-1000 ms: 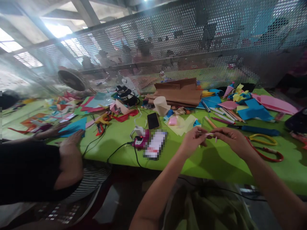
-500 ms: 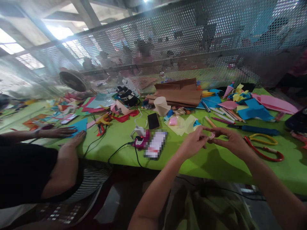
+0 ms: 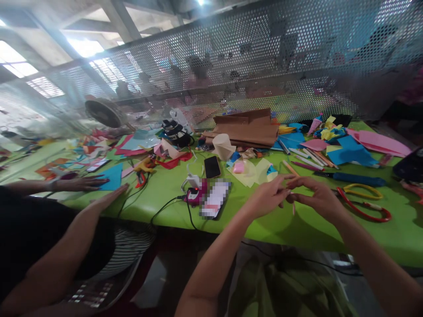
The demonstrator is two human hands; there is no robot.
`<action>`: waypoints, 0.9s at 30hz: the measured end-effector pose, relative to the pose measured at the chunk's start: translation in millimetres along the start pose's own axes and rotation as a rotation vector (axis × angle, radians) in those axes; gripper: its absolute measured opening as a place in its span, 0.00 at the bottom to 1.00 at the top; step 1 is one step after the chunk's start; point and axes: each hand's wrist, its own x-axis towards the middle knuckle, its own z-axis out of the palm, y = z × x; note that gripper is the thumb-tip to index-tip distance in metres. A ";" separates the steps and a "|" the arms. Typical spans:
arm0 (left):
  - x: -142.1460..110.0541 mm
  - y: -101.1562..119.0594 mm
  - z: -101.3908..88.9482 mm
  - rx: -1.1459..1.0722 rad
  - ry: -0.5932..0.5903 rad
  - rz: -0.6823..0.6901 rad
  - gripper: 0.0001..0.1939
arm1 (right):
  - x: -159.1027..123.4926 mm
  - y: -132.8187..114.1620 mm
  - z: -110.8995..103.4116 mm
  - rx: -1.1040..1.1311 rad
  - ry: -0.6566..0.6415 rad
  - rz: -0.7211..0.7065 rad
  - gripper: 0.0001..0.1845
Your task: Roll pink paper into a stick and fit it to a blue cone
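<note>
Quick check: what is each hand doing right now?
Left hand: fingers pinched on a small pink paper strip.
Right hand: pinching the same strip from the other side.

No legible text, labels, brands or numbers anywhere. The flat rectangular item (image 3: 215, 199) just beside the black smartphone (image 3: 211, 167) on the green table is pixelated, unreadable. Coloured paper sheets carry no print.

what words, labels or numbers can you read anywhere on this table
None can be read.
Pixelated card by the pink device: blurred out.
Black phone: screen dark, no text.
Brown paper stack and coloured paper sheets: no print visible.
</note>
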 end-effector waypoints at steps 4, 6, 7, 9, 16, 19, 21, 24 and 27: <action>0.7 2.7 0.7 -0.064 -0.002 -0.024 0.27 | -2.5 -0.8 3.5 -0.017 0.056 0.042 0.15; 1.3 2.6 1.4 -0.113 0.021 -0.033 0.28 | -3.1 -0.8 3.5 -0.025 0.076 0.041 0.15; 1.6 2.2 1.5 -0.130 0.043 -0.036 0.28 | -3.1 -1.1 3.3 -0.030 0.075 0.042 0.15; 2.2 0.0 0.7 -0.167 0.098 -0.038 0.29 | -2.7 -2.6 2.5 -0.034 0.070 0.055 0.16; 4.6 -26.3 -11.5 -0.017 0.368 -0.169 0.20 | -1.9 -5.5 0.4 0.119 0.111 0.189 0.19; 10.2 -40.7 -15.8 0.356 0.488 -0.269 0.14 | -1.5 -2.1 0.2 0.261 0.102 0.228 0.20; 18.2 -48.0 -15.4 0.546 0.478 -0.354 0.17 | -0.3 -0.2 0.3 0.310 0.114 0.231 0.19; 34.5 -54.3 -10.1 0.703 0.398 -0.455 0.25 | 2.7 0.8 0.1 0.339 0.139 0.232 0.19; 48.3 -56.9 -1.6 0.790 0.348 -0.484 0.27 | 5.6 2.1 -1.3 0.365 0.156 0.246 0.19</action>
